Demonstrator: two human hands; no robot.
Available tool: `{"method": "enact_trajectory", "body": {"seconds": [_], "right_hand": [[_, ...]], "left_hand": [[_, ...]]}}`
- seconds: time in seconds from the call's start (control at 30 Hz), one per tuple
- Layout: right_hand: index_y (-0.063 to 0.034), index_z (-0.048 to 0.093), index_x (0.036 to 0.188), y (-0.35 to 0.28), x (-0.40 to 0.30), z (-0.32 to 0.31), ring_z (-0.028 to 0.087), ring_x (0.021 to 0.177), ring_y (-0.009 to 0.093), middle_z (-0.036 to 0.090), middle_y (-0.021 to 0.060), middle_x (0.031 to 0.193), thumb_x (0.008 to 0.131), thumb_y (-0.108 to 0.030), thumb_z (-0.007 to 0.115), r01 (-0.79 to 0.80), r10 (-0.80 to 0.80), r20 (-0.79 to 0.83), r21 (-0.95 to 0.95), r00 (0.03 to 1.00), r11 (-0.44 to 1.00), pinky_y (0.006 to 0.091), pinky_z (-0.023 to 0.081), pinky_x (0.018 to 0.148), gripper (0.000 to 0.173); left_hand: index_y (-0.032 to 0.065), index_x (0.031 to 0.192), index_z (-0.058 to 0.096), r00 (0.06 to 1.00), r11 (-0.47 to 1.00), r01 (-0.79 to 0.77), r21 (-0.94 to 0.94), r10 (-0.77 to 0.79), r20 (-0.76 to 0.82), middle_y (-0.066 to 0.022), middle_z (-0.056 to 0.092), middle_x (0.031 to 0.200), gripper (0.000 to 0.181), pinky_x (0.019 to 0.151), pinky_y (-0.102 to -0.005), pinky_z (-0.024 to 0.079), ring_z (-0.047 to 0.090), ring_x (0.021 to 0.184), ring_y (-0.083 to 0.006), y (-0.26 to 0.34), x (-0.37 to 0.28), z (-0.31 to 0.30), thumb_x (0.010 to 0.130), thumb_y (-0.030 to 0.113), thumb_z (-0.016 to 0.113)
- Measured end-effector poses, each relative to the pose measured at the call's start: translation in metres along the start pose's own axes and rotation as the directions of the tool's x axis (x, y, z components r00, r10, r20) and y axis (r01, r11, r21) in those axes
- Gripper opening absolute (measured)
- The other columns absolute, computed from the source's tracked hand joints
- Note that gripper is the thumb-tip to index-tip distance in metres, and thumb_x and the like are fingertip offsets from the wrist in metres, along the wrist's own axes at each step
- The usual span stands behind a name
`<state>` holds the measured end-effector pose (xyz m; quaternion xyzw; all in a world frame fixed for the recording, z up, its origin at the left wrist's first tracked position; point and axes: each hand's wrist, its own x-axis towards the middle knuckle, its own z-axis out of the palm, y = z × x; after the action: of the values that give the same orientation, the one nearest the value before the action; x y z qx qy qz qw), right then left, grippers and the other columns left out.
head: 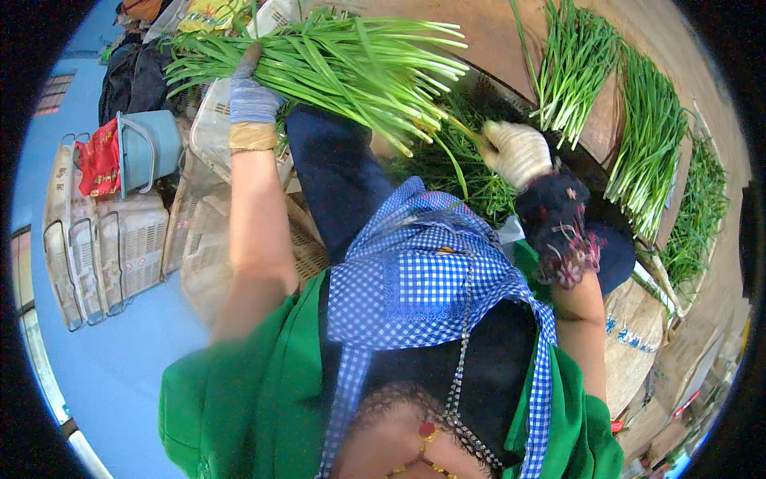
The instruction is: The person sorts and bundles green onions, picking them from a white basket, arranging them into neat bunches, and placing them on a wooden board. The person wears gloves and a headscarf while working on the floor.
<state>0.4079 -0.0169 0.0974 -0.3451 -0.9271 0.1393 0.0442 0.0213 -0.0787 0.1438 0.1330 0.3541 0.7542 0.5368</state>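
My left hand (256, 94), in a blue-grey knit glove, grips a large bunch of green chives (353, 69) around its leafy part. The pale stem ends fan out to the right. My right hand (519, 151), in a whitish knit glove, pinches a yellowed leaf (459, 127) by the lower stems of the bunch. One green blade (453, 164) dangles from the bunch above my blue checked apron (419, 287). Loose green trimmings (479, 179) lie below and between my hands, in front of my lap.
Two bundles of chives, one nearer (574, 72) and one farther right (649, 138), rest on a brown board (598, 114). More greens (697, 209) fill a container beyond. Plastic crates (128, 239) and a blue bucket (158, 143) with a red bag (99, 158) stand left.
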Motion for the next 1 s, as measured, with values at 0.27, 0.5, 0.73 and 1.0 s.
{"method": "enact_trajectory", "body": {"seconds": [0.27,0.5,0.73,1.0], "right_hand": [[-0.0083,0.058,0.097,-0.012,-0.011,-0.034,0.056,0.082,0.031,0.059,0.0155,0.087,0.078,-0.029,0.05,-0.112,0.146,-0.053,0.409,0.988,0.906,0.0365,0.044,0.071,0.029],[-0.0076,0.058,0.093,-0.058,0.075,-0.014,0.055,0.084,0.033,0.057,0.0207,0.088,0.076,-0.035,0.05,-0.051,0.108,0.002,0.893,0.994,0.447,0.0386,0.043,0.073,0.034],[-0.0078,0.059,0.088,-0.064,0.062,-0.019,0.057,0.079,0.028,0.061,0.0124,0.082,0.076,-0.03,0.052,-0.171,0.325,-0.23,0.509,0.917,0.844,0.0372,0.042,0.071,0.026],[-0.0086,0.057,0.096,0.04,-0.002,0.037,0.054,0.088,0.033,0.057,0.018,0.095,0.079,-0.035,0.047,-0.408,0.395,0.351,-0.041,0.849,0.912,0.0414,0.043,0.076,0.033]], "left_hand": [[0.0035,0.114,0.046,0.995,0.992,-0.092,0.082,0.095,-0.03,-0.0154,0.049,0.115,0.047,0.09,-0.0483,0.036,0.048,0.103,-0.0328,0.001,0.004,0.008,0.077,0.03,0.056],[0.003,0.117,0.044,0.865,0.99,0.129,-0.054,-0.085,0.494,-0.0148,0.048,0.116,0.047,0.092,-0.0456,0.035,0.045,0.106,-0.0305,-0.001,0.003,0.022,0.079,0.03,0.053],[0.0024,0.111,0.049,0.879,0.999,0.035,-0.027,-0.018,0.477,-0.0142,0.051,0.113,0.039,0.091,-0.0441,0.037,0.049,0.101,-0.0298,0.007,-0.01,0.001,0.08,0.027,0.051],[-0.0007,0.107,0.049,0.984,0.984,-0.175,0.025,0.176,-0.023,-0.015,0.053,0.108,0.04,0.088,-0.0436,0.04,0.051,0.097,-0.0292,0.013,-0.01,0.004,0.076,0.023,0.059]]}}
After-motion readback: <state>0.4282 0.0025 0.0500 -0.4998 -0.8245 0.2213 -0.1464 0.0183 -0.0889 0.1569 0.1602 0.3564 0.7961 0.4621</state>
